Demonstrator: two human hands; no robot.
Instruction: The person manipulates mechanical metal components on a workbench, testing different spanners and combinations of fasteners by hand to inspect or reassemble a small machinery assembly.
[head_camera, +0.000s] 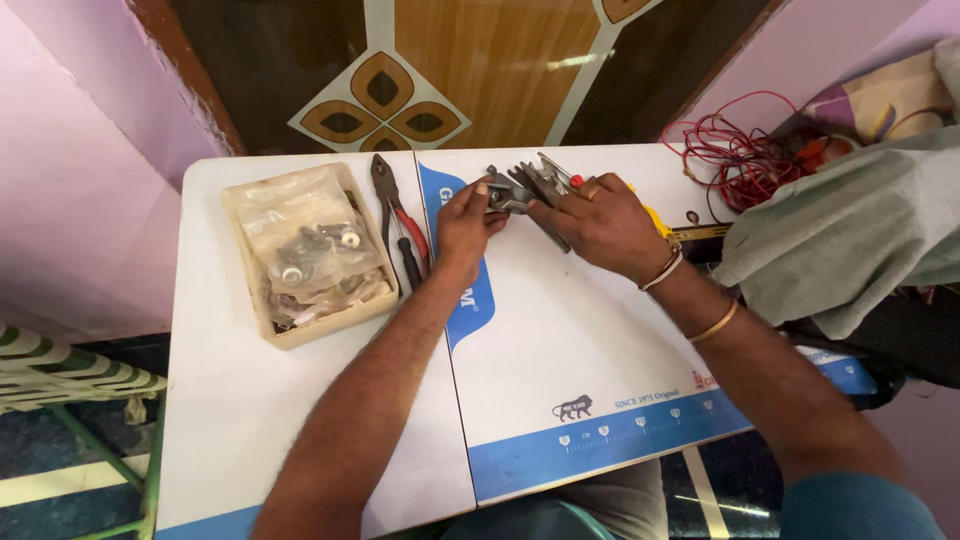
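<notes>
Forearms reach to where left hand (465, 222) pinches and right hand (600, 222) presses the grey metal assembly (527, 186): judged rigid, sharp-edged, best held by its flat body.

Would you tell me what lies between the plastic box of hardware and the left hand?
In the head view, red-handled pliers lie on the white table between the plastic box and the left hand.
</notes>
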